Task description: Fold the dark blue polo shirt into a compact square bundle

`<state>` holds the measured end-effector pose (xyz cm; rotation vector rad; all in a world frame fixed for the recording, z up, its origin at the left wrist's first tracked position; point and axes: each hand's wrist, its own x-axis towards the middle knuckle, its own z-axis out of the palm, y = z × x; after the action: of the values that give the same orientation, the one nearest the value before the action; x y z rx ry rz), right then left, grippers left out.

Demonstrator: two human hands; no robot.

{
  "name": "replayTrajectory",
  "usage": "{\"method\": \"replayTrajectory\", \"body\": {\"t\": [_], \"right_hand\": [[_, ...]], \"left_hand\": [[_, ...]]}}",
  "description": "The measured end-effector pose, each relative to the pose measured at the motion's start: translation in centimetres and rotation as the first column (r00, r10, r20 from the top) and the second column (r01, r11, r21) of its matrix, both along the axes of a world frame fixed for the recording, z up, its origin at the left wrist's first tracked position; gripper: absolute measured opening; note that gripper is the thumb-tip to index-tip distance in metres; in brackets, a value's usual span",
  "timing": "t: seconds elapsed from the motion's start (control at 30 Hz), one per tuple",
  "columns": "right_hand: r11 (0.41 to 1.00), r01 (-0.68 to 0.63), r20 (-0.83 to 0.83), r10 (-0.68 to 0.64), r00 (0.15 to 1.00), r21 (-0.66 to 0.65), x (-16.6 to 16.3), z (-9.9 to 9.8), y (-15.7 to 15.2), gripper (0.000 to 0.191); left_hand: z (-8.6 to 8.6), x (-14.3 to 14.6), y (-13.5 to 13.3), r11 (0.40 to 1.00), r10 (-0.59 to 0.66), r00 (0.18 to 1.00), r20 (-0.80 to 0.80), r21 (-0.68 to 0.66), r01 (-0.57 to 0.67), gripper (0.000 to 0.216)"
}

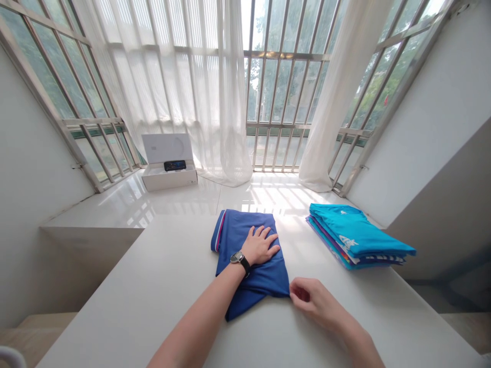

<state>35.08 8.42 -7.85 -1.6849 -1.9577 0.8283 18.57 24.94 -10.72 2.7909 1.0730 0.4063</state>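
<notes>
A blue shirt (245, 230) with a white-and-red striped trim at its left side lies partly folded on the white table. My left hand (261, 245), with a black-strapped watch at the wrist, rests flat on its upper right part, fingers spread. At the cloth's lower right corner, my right hand (310, 296) is closed with thumb and fingers pinched on the edge. A pointed flap of the shirt sticks out toward me at the lower left. The fabric under my left palm is hidden.
To the right, a stack of folded shirts (356, 230), bright blue on top, sits by the table's edge. On the window ledge at the back left stands an open white box (169, 180) with a phone (175, 165) propped in it. White curtains (226, 102) hang before barred windows.
</notes>
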Motion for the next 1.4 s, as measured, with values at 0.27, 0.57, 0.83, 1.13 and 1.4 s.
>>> {"method": "replayTrajectory", "body": {"t": [0.27, 0.57, 0.83, 1.13, 1.4], "right_hand": [[0.994, -0.062, -0.097, 0.052, 0.994, -0.095, -0.4, 1.0, -0.5, 0.009], [0.994, -0.058, -0.132, 0.045, 0.990, -0.096, 0.0, 0.5, -0.4, 0.014], [0.920, 0.081, -0.114, -0.040, 0.993, 0.383, -0.4, 0.0, 0.2, 0.023], [0.883, -0.286, 0.161, 0.242, 0.957, 0.373, -8.2, 1.3, 4.9, 0.013], [0.895, -0.235, 0.159, 0.187, 0.969, 0.378, -8.9, -1.3, 5.8, 0.008]], "left_hand": [[0.6, 0.5, 0.4, 0.988, 0.014, 0.996, -0.089, -0.153, -0.028, 0.061], [1.3, 0.4, 2.2, 0.955, -0.005, 0.995, 0.095, -0.294, 0.033, 0.041], [3.8, -8.5, 0.7, 0.984, -0.077, 0.960, 0.271, -0.137, 0.118, 0.023], [2.2, -14.8, -5.1, 0.986, -0.152, 0.972, 0.181, -0.037, 0.161, 0.025], [1.0, -16.1, -5.1, 0.992, 0.042, 0.976, 0.214, -0.125, -0.016, 0.029]]}}
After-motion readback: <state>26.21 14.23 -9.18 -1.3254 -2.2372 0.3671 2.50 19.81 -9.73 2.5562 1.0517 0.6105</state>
